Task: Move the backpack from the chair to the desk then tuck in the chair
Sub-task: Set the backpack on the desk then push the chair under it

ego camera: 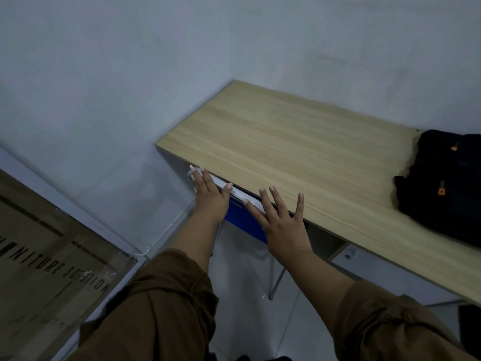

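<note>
At 3 o'clock the backpack (446,182) lies on the bench (299,152). Left grip (209,196) and right grip (279,220), both splayed wide, press the chair (240,198); push evenly, straight under.

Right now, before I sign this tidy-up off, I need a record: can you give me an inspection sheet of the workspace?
Surface: light wooden desk top, mostly bare, set against a pale wall.
Job's things: black backpack with orange zip pulls lies on the desk's right end; blue chair with white back edge sits pushed under the desk.
Clutter: nothing seen.
Grips: left hand and right hand, fingers spread, palms against the chair's back edge.
Cables: nothing seen.
Surroundings: pale tiled floor; brown cardboard box with dark lettering at left.
</note>
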`<state>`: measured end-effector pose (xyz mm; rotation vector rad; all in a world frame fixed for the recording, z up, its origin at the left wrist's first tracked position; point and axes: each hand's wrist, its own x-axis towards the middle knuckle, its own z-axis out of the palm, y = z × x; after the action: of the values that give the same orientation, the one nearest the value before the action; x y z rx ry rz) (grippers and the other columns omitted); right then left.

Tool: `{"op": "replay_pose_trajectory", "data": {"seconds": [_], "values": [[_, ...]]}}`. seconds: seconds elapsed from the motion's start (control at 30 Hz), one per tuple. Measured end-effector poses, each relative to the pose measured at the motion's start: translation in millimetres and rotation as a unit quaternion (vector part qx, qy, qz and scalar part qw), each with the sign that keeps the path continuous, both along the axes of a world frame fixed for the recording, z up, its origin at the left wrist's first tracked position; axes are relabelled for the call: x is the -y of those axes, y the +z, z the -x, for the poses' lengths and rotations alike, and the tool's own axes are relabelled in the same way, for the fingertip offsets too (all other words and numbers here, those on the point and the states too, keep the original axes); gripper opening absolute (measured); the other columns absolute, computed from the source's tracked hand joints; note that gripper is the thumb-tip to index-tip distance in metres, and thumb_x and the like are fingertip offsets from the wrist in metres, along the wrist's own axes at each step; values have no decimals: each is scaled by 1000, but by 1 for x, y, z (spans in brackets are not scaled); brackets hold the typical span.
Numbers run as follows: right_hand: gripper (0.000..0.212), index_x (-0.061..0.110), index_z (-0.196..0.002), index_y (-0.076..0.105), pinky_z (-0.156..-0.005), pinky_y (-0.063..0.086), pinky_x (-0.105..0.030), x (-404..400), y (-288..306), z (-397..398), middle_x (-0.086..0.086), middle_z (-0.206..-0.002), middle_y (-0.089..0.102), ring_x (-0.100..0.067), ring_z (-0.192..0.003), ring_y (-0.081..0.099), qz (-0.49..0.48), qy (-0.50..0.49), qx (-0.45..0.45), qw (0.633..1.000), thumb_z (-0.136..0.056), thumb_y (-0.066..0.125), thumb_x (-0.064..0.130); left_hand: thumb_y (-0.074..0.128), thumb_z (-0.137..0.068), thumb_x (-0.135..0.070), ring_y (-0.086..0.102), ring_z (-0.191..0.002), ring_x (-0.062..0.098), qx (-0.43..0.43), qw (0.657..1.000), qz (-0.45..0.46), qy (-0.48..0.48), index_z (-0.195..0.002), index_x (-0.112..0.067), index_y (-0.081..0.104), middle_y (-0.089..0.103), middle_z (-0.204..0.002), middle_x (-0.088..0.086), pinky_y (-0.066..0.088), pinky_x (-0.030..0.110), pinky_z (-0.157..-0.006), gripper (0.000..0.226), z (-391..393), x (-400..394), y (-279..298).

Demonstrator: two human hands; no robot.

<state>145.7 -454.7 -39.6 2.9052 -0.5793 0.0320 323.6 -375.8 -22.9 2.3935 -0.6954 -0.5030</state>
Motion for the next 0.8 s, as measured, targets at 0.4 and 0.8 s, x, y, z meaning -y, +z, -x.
{"op": "replay_pose_trajectory", "data": {"seconds": [0.4,0.8], "values": [[92,40,-145,-28,-106,-9,-76,17,7,-1,-5,-163,-17,-33,-147,-22,-34,-5,-14,999,-93,46,19,35,-97,-52,-20,-150,27,17,998,-61,-10,-148,-4,-24,-36,-156,14,11,43,-124,92,-6,18,4],[66,33,-153,12,-111,-4,-71,25,41,32,0,-163,13,-24,-146,25,-289,-103,26,951,-97,47,31,22,-104,-35,-11,-151,34,122,950,-209,-199,-142,-11,44,-1,-165,13,4,53,-122,50,33,42,30]]}}
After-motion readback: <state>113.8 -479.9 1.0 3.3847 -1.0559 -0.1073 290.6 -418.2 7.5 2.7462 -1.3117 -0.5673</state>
